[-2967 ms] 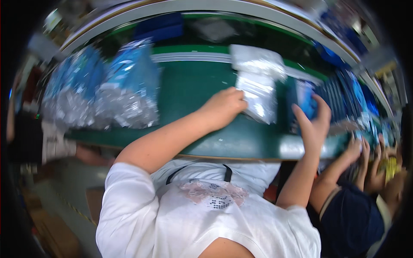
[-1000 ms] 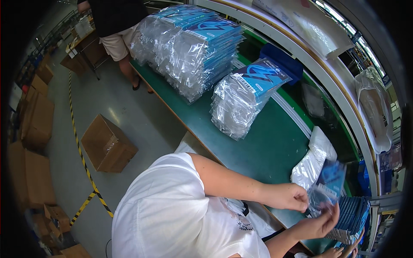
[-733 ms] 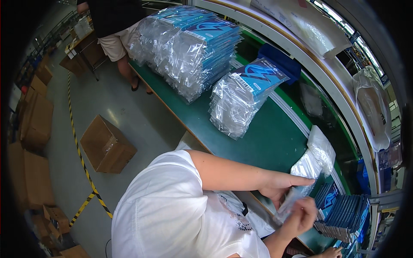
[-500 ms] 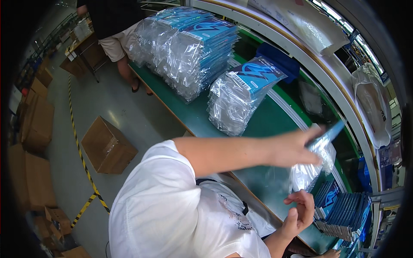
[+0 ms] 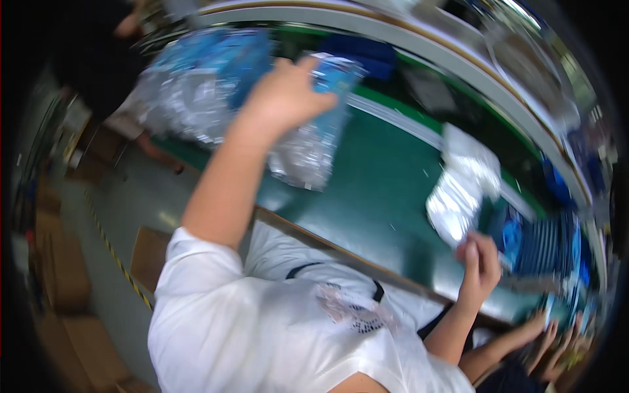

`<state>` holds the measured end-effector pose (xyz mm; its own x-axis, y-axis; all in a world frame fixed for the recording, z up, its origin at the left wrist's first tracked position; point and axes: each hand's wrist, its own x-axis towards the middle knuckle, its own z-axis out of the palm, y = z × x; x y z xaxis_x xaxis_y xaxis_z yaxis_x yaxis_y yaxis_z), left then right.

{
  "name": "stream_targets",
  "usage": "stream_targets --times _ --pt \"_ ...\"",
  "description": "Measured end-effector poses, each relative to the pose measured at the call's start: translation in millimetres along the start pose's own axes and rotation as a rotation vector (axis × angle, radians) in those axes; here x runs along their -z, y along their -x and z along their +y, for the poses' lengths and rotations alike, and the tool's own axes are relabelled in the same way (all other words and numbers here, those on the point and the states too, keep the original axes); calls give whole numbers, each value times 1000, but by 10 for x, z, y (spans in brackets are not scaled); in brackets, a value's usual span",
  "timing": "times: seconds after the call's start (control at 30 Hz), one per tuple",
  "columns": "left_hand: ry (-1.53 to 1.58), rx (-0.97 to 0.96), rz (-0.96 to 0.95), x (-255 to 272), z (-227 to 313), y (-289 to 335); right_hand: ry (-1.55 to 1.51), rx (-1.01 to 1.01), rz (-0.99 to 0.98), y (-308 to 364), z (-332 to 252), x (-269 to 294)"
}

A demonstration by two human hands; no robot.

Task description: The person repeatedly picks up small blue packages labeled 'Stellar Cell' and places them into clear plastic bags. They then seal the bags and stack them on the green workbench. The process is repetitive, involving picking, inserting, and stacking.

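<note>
My left hand [image 5: 288, 98] is over a short stack of clear plastic bags with blue header cards [image 5: 303, 154]. Its thumb and index finger are spread across the cards; the other fingers are partly hidden and motion blurs it. Left of that is a taller pile of the same carded bags [image 5: 190, 98]. My right hand [image 5: 481, 270] has its fingertips closed at the near end of a shiny pile of clear plastic bags [image 5: 455, 200]. Right of it stands a row of blue cards [image 5: 540, 245], packed on edge.
The green worktable [image 5: 380, 183] runs below a curved white shelf rail [image 5: 419, 39]. A blue bin [image 5: 360, 56] stands behind the short stack. Other people's hands [image 5: 550, 334] are at the lower right, and a person [image 5: 98, 59] stands far left. Cardboard boxes [image 5: 65, 275] are on the floor.
My left hand has swung left from the clear bags to the short stack; the blue-carded bag it carried is no longer distinct. My right hand has moved up to the clear bags. The view has shifted.
</note>
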<state>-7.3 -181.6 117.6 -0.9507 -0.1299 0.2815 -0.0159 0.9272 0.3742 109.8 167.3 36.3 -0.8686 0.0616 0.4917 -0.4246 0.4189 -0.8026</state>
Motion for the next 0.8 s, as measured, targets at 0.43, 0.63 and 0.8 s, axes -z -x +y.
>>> stream_targets --times 0.43,0.63,0.8 --pt "229 -912 -175 -487 1036 652 825 -162 54 -240 564 670" --pt "232 -1079 -323 -1512 1202 746 1116 -160 15 -346 566 661" --pt "257 -1018 -343 -1632 1291 658 705 6 211 -222 287 600"
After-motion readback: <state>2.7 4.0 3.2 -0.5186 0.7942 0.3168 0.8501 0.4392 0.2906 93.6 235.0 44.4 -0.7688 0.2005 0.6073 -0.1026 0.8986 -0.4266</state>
